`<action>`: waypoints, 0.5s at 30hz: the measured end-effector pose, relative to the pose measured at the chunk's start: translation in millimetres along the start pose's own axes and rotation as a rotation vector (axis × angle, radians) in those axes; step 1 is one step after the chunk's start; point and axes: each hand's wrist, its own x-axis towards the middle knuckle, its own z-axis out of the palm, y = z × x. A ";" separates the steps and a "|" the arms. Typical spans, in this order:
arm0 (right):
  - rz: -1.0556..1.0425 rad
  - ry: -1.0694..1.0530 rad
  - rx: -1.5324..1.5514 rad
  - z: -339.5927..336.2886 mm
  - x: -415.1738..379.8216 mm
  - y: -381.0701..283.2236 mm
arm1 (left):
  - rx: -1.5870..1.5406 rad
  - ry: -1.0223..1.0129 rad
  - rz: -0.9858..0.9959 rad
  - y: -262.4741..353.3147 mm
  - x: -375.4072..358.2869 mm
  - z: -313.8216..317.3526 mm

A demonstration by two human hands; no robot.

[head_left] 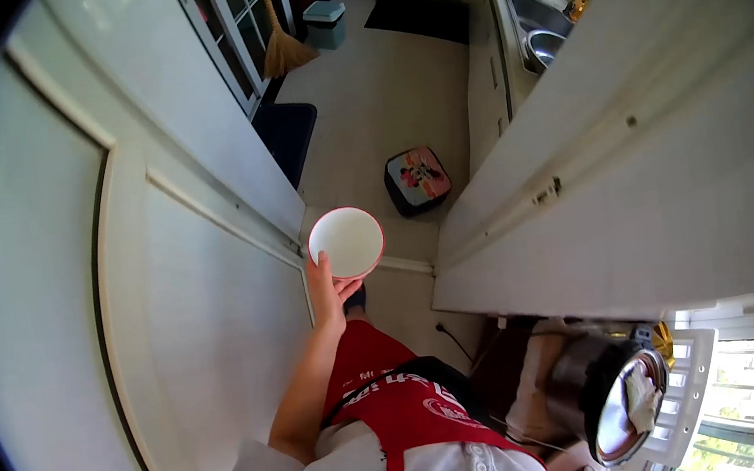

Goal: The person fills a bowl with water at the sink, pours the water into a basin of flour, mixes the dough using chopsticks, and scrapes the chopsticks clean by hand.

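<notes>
My left hand (325, 291) is raised in front of my body and grips a white bowl with a red rim (346, 241); the thumb lies over the near rim and the fingers are underneath. The bowl looks empty. It is held over the doorway threshold, beside a white door panel (214, 284) on the left. A shiny steel pot (603, 391) with a pale cloth-like thing in it sits close to my right side. My right hand is not visible; a pale sleeve (529, 386) runs toward the pot.
A white door or cabinet face (651, 164) fills the right. Beyond the threshold lie a tiled kitchen floor, a cartoon-print cushion stool (417, 180), a dark mat (287, 135), a broom (282, 47), a bin (325, 23) and a steel sink (540, 32).
</notes>
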 end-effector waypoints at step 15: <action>-0.021 -0.496 0.402 70.6 129.6 -449.0 | 0.122 -0.258 -0.045 163.8 291.8 91.8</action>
